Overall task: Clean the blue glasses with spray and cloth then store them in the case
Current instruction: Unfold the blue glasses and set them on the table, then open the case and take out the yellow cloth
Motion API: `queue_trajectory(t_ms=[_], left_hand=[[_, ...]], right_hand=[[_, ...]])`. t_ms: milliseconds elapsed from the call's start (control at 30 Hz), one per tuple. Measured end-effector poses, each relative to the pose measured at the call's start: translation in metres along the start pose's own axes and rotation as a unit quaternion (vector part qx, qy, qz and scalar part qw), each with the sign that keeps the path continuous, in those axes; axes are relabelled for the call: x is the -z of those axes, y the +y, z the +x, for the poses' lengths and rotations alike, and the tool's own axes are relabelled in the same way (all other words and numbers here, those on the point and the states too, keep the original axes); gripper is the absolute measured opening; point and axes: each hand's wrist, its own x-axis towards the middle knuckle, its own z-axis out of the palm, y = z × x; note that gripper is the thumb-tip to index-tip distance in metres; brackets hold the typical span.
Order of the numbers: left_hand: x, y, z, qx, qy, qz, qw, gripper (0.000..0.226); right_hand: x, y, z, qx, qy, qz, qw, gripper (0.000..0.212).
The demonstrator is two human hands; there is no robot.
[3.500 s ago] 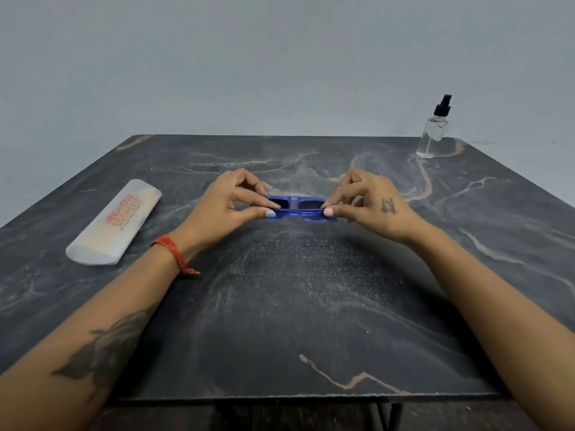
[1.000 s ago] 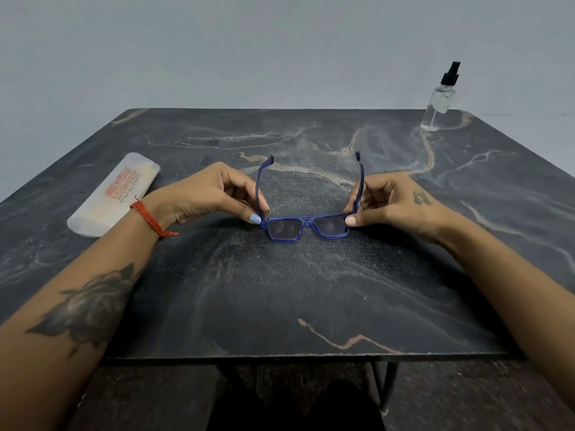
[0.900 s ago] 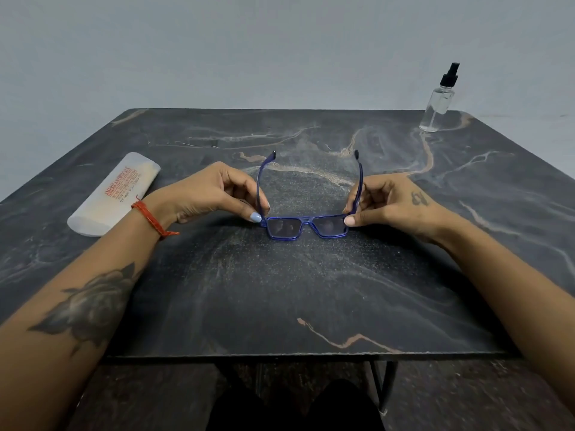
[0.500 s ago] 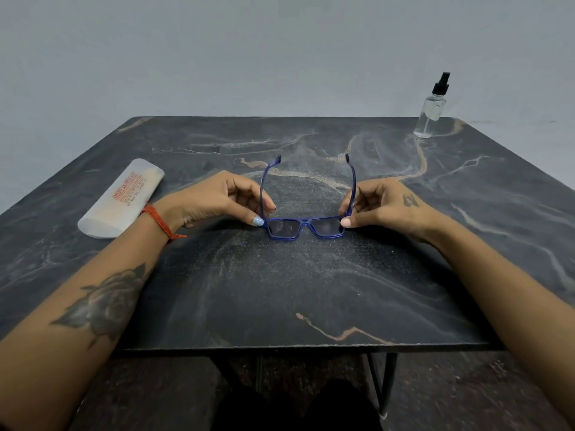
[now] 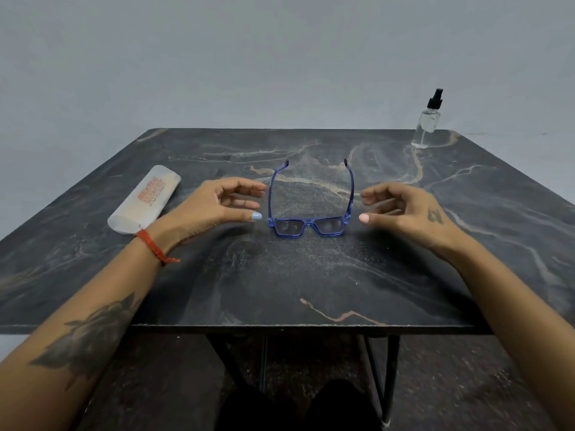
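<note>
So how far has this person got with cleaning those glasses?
Barely started. Done: the blue glasses sit unfolded on the table, temples pointing away. In hand: nothing; the left hand and right hand flank the frame without touching. Left: spraying from the far-corner spray bottle, wiping (no cloth visible), then storing in the white case.

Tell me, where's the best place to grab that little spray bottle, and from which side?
Probably around the clear body of the spray bottle, below its black pump. It stands upright at the table's far right corner with nothing beside it, so the right hand, now open beside the glasses, could reach from the near side.
</note>
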Motion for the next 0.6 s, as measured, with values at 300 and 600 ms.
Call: queue_trajectory(t_ms=[300, 600], left_hand=[[-0.009, 0.003, -0.046, -0.102, 0.201, 0.103, 0.969, 0.036], [0.035, -0.009, -0.074, -0.196, 0.385, 0.233, 0.871, 0.042]], right_hand=[[-0.067, -0.042, -0.053, 0.151, 0.064, 0.06, 0.985, 0.017], [-0.144, -0.12, -0.012, 0.275, 0.008, 0.114, 0.955, 0.034]])
